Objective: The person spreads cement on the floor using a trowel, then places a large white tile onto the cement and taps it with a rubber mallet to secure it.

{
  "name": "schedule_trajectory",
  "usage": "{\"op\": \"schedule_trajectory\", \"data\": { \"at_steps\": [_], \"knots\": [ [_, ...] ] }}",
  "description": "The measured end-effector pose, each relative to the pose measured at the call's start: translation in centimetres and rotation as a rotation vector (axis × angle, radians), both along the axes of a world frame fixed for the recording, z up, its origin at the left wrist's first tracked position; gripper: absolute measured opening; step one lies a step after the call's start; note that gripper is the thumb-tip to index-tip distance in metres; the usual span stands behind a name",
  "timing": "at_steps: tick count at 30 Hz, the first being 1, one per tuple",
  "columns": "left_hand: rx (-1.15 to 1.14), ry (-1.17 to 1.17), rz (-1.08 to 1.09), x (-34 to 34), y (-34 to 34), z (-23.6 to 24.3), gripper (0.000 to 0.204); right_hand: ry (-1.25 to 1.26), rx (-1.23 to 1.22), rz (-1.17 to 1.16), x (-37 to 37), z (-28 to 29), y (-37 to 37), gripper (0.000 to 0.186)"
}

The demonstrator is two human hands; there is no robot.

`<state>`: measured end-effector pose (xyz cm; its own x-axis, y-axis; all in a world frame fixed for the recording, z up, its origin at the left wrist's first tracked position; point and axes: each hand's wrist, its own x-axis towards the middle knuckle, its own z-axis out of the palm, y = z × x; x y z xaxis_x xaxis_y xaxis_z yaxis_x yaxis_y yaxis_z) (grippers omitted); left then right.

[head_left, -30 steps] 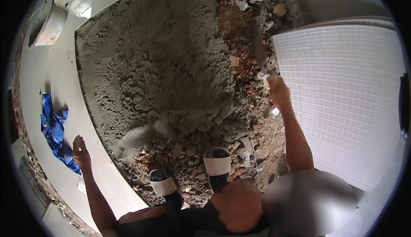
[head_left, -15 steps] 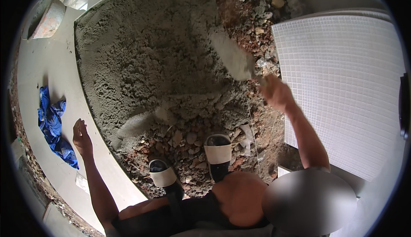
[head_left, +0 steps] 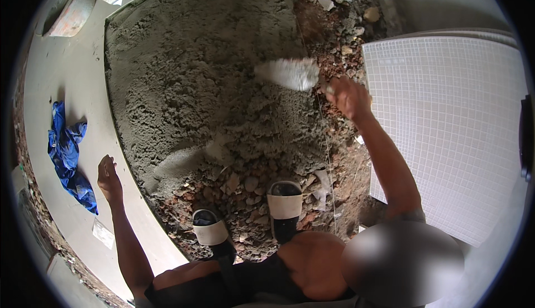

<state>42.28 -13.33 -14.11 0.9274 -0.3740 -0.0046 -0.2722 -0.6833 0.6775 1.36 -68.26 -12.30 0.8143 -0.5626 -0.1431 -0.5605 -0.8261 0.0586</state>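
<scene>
My right hand is closed on the handle of a trowel, whose pale, smeared blade reaches left over rough grey wet mortar. My left hand is beside the crumpled blue cloth, over the pale floor tile at the mortar's left edge. Its fingers are curled; whether they hold anything is hidden. A thin string runs along the mortar's right side, across rubble.
A stack of white grid-patterned tiles fills the right. A grey bucket stands at the upper left. My sandalled feet rest in rubble below the mortar. A small white piece lies near the cloth.
The trowel has swung left from the rubble strip onto the mortar, and my right hand has moved up and slightly left. My left hand has shifted slightly up.
</scene>
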Motion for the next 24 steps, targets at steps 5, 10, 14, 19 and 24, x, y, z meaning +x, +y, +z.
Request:
{"op": "schedule_trajectory", "data": {
  "at_steps": [5,10,14,19,24],
  "knots": [
    [-0.019,-0.006,-0.013,-0.5,-0.6,0.2,0.028,0.101,-0.018,-0.212,5.3,1.7,-3.0,0.041],
    [-0.020,0.031,0.050,-0.4,-0.4,0.5,0.029,0.389,0.660,-0.508,4.1,5.6,-3.3,0.050],
    [0.019,0.047,0.058,-0.2,0.2,0.4,0.032,0.574,0.788,-0.521,-1.9,9.6,4.0,0.051],
    [0.040,0.041,0.052,-0.4,0.7,0.7,0.034,0.365,0.702,-0.564,-3.8,12.8,5.9,0.048],
    [0.024,0.038,0.029,-0.9,-0.7,1.3,0.034,0.149,0.748,-0.700,2.8,11.6,-1.4,0.045]
  ]
}}
